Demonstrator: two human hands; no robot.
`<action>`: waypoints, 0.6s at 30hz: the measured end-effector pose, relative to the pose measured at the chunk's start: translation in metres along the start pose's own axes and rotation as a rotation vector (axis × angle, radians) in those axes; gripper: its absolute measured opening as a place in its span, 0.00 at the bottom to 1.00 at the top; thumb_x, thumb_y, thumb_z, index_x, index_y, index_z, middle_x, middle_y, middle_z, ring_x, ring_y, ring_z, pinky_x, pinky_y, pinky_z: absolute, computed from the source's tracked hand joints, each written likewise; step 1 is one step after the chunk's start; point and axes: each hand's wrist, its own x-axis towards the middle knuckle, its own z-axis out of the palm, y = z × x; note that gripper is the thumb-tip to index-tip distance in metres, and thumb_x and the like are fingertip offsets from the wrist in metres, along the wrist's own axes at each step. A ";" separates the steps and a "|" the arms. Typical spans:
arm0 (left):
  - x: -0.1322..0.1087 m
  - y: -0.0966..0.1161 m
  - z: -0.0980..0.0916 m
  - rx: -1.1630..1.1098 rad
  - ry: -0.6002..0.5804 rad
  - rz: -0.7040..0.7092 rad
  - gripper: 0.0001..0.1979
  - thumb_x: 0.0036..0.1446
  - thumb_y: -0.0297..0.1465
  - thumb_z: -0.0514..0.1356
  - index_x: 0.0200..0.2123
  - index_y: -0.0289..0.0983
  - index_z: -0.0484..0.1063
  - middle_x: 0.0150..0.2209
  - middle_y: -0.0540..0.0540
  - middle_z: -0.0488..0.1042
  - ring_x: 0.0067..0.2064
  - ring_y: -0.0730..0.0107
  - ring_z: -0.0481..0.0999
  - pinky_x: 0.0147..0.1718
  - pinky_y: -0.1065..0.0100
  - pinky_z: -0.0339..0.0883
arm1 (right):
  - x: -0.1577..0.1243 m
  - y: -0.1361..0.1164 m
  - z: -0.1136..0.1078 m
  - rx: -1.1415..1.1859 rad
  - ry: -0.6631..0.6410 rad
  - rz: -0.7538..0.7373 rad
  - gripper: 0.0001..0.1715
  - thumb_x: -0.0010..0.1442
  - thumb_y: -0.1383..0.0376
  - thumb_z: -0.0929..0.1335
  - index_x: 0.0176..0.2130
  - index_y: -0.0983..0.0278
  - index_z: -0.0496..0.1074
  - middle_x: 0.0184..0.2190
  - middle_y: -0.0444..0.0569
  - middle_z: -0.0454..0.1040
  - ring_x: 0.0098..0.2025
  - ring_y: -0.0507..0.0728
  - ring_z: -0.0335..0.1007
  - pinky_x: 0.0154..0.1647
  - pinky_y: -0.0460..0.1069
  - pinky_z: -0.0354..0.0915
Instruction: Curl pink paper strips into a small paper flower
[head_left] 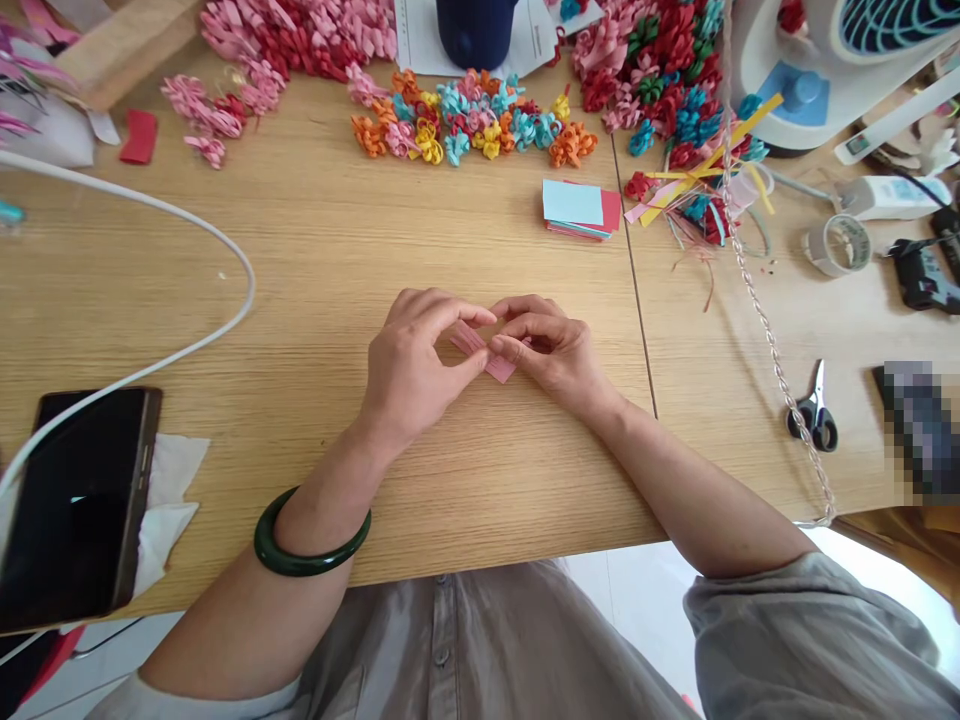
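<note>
My left hand (pixel 420 355) and my right hand (pixel 551 345) meet at the middle of the wooden table (pixel 315 260), both pinched on a small pink paper piece (pixel 491 358) held just above the wood. Thumb and forefinger of each hand press its edges. A dark green bangle (pixel 304 555) circles my left wrist. A short way beyond the hands lies a small stack of cut paper squares (pixel 579 208), light blue on top, red and pink beneath.
Heaps of curled paper flowers (pixel 472 118) line the far edge. Paper strips (pixel 701 180) lie right of them. Scissors (pixel 814 408), a tape roll (pixel 840 243), a chain (pixel 757 310), a fan (pixel 840 60), a phone (pixel 79 500) and a white cable (pixel 187 215) surround the work spot.
</note>
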 end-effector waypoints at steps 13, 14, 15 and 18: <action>-0.002 0.005 -0.002 -0.300 0.309 -0.090 0.09 0.65 0.36 0.66 0.47 0.43 0.79 0.52 0.45 0.76 0.49 0.65 0.78 0.44 0.65 0.78 | 0.002 -0.003 -0.001 0.211 0.051 0.165 0.09 0.59 0.58 0.76 0.32 0.60 0.81 0.49 0.50 0.79 0.54 0.58 0.75 0.52 0.55 0.73; -0.002 0.006 -0.001 -0.346 0.322 -0.152 0.10 0.65 0.38 0.66 0.46 0.41 0.78 0.51 0.44 0.76 0.44 0.68 0.79 0.37 0.67 0.78 | 0.002 -0.004 -0.001 0.215 0.053 0.173 0.10 0.59 0.57 0.77 0.32 0.60 0.80 0.49 0.50 0.79 0.54 0.58 0.74 0.52 0.55 0.74; -0.002 0.005 0.000 -0.390 0.321 -0.220 0.13 0.64 0.41 0.67 0.45 0.39 0.76 0.50 0.44 0.76 0.40 0.69 0.79 0.32 0.68 0.77 | 0.002 -0.005 -0.002 0.221 0.055 0.183 0.11 0.59 0.56 0.77 0.31 0.60 0.80 0.49 0.51 0.79 0.53 0.58 0.75 0.50 0.54 0.74; -0.002 0.003 0.002 -0.501 0.239 -0.383 0.21 0.60 0.49 0.68 0.46 0.39 0.73 0.43 0.44 0.79 0.37 0.66 0.82 0.28 0.68 0.77 | 0.002 -0.007 -0.002 0.255 0.063 0.210 0.14 0.57 0.53 0.78 0.31 0.61 0.80 0.50 0.50 0.78 0.52 0.58 0.75 0.49 0.53 0.75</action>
